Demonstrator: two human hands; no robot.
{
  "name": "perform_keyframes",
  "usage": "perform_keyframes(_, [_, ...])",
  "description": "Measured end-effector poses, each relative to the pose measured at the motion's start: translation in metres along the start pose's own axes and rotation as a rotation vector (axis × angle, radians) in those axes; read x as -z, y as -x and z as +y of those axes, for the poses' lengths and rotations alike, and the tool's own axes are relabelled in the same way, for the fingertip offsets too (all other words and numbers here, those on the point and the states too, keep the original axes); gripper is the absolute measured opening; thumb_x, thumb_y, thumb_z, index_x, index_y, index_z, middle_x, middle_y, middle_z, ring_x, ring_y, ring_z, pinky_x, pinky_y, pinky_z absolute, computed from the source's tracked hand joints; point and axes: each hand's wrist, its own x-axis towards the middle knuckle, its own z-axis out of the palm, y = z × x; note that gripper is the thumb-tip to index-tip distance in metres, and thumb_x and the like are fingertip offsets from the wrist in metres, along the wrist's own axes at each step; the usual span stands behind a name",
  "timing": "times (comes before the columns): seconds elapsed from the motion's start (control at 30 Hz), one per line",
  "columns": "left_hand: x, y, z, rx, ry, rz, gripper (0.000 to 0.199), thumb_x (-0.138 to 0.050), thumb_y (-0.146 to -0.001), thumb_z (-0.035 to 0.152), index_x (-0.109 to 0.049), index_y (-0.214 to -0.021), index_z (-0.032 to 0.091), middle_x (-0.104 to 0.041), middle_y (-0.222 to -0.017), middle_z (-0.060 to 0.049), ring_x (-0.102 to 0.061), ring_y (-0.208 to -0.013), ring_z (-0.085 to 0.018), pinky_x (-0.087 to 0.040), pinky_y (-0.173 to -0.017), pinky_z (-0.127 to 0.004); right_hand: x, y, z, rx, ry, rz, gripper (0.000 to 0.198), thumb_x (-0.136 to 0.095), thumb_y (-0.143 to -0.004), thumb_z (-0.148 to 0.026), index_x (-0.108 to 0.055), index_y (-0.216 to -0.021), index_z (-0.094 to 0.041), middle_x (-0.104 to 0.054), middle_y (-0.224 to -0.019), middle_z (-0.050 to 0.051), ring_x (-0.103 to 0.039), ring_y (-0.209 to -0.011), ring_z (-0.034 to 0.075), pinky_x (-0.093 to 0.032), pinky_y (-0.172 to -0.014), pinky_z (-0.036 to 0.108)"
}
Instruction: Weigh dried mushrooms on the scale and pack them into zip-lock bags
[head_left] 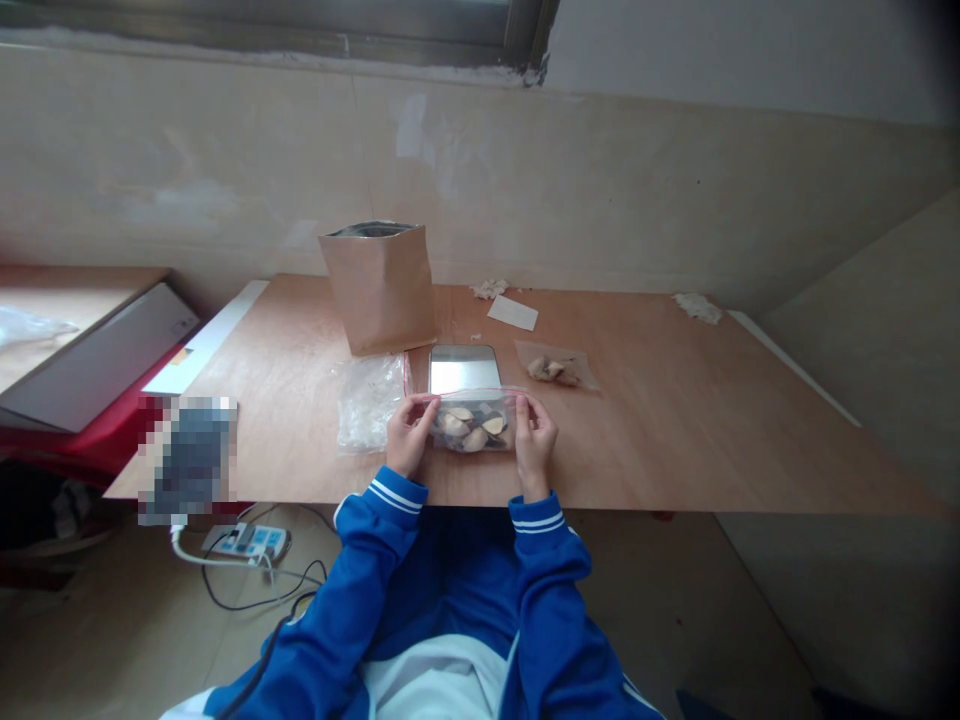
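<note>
A clear zip bag (474,430) with several pale, dried slices in it is held level near the table's front edge. My left hand (410,433) pinches its upper left corner, and my right hand (535,442) pinches the upper right one. A reddish zip line runs along the top between my fingers. Just behind the bag lies a flat scale with a shiny plate (463,367), its near end covered by the bag. A second zip bag (559,366) holding similar pieces lies to the right. On the left, beside my left hand, are empty-looking clear bags (369,402).
A brown kraft pouch (381,285) stands with its top gaping behind the scale. A white card (513,313) and crumpled pale scraps (489,289) lie near the wall. A blurred-out dark device (191,460) sits at the left edge, cabled near a power strip (251,541) below.
</note>
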Motion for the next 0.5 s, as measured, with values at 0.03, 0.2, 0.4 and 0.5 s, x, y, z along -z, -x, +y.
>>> perform_keyframes(0.03, [0.000, -0.001, -0.001, -0.002, 0.004, 0.001, 0.028, -0.068, -0.081, 0.042, -0.069, -0.092, 0.016, -0.072, -0.093, -0.007, -0.067, -0.087, -0.018, -0.051, -0.081, -0.029, -0.001, -0.001, 0.000, 0.016, 0.016, 0.008, 0.039, -0.052, -0.090, -0.048, -0.070, -0.090, -0.013, -0.072, -0.086, 0.008, -0.065, -0.082, 0.020, -0.048, -0.076, 0.031])
perform_keyframes(0.2, [0.000, -0.003, -0.003, -0.011, 0.020, 0.013, 0.030, -0.070, -0.078, 0.044, -0.070, -0.090, 0.016, -0.071, -0.089, -0.006, -0.066, -0.082, -0.017, -0.050, -0.076, -0.029, -0.006, -0.001, -0.002, -0.023, -0.042, 0.051, 0.038, -0.057, -0.086, -0.050, -0.068, -0.084, -0.014, -0.073, -0.085, 0.008, -0.064, -0.080, 0.019, -0.049, -0.075, 0.030])
perform_keyframes(0.4, [0.001, -0.003, -0.002, -0.039, 0.019, 0.048, 0.029, -0.070, -0.079, 0.044, -0.069, -0.088, 0.017, -0.070, -0.083, -0.004, -0.064, -0.078, -0.017, -0.049, -0.071, -0.027, -0.016, 0.007, -0.005, -0.068, -0.141, 0.088, 0.037, -0.058, -0.086, -0.050, -0.066, -0.078, -0.015, -0.070, -0.082, 0.007, -0.062, -0.077, 0.017, -0.047, -0.072, 0.027])
perform_keyframes(0.5, [0.002, -0.003, -0.001, -0.041, 0.032, 0.050, 0.029, -0.070, -0.079, 0.044, -0.068, -0.088, 0.017, -0.069, -0.084, -0.004, -0.064, -0.078, -0.017, -0.048, -0.069, -0.027, -0.019, 0.012, -0.007, -0.069, -0.140, 0.112, 0.037, -0.057, -0.087, -0.050, -0.065, -0.079, -0.015, -0.068, -0.080, 0.006, -0.061, -0.075, 0.016, -0.046, -0.072, 0.027])
